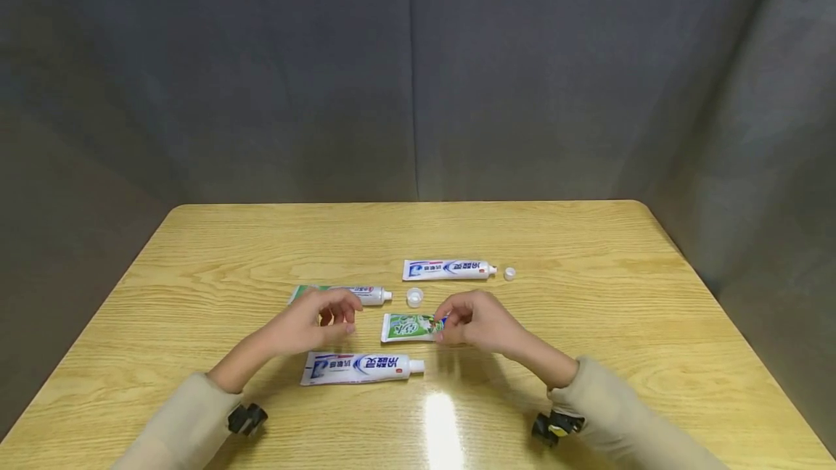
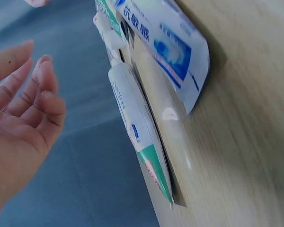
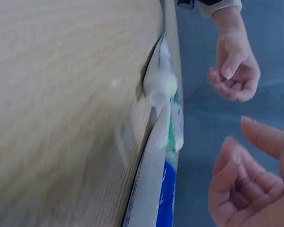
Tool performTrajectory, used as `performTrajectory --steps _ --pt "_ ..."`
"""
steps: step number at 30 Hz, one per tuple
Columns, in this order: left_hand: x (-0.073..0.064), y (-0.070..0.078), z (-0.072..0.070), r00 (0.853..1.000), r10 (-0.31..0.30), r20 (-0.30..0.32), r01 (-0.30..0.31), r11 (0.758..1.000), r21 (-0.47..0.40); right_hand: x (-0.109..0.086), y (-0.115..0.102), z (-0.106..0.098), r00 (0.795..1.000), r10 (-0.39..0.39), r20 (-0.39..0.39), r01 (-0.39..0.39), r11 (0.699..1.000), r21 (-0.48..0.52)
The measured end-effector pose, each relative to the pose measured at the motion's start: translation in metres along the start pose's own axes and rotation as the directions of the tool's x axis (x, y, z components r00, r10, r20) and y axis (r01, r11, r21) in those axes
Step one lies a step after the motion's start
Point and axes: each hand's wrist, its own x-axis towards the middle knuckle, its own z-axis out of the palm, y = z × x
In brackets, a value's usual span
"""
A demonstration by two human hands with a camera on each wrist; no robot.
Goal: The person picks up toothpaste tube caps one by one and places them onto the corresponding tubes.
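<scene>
Green tube (image 1: 408,327) on the wood-grain counter (image 1: 588,296), and the right hand (image 1: 480,325) hovers at its blue end, fingers loosely bent, empty! Over here, the left hand (image 1: 310,323), half open and empty too, hangs near the front white tube (image 1: 355,368).

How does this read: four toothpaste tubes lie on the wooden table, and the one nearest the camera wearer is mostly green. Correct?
Not the colour: the head view shows the nearest is the white tube with blue print; the mostly green tube lies beyond it. Four on the wooden table stands.
</scene>
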Motion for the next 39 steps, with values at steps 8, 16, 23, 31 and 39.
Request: performTrajectory --steps 8,16,23,31,39 --pt "0.006 -0.009 -0.006 0.999 -0.006 -0.048 0.007 1.000 0.016 0.023 0.028 -0.007 0.999 -0.044 0.000 0.044 0.999 -0.010" --pt "0.010 -0.017 -0.014 0.997 -0.018 -0.079 0.015 1.000 -0.027 0.036 0.036 -0.010 1.000 -0.016 -0.026 0.015 0.999 -0.053" --pt "0.009 -0.028 -0.022 0.993 -0.071 -0.090 0.068 0.997 -0.038 0.045 0.041 -0.008 0.999 -0.038 -0.021 0.035 0.993 -0.117" --pt "0.006 -0.040 -0.030 0.983 -0.178 -0.047 0.177 0.983 -0.041 0.053 0.045 -0.008 1.000 -0.002 -0.002 0.002 0.988 -0.155" --pt "0.005 -0.052 -0.034 0.975 -0.221 -0.004 0.221 0.975 -0.037 0.062 0.047 -0.009 0.996 0.084 0.027 -0.079 0.983 -0.167"
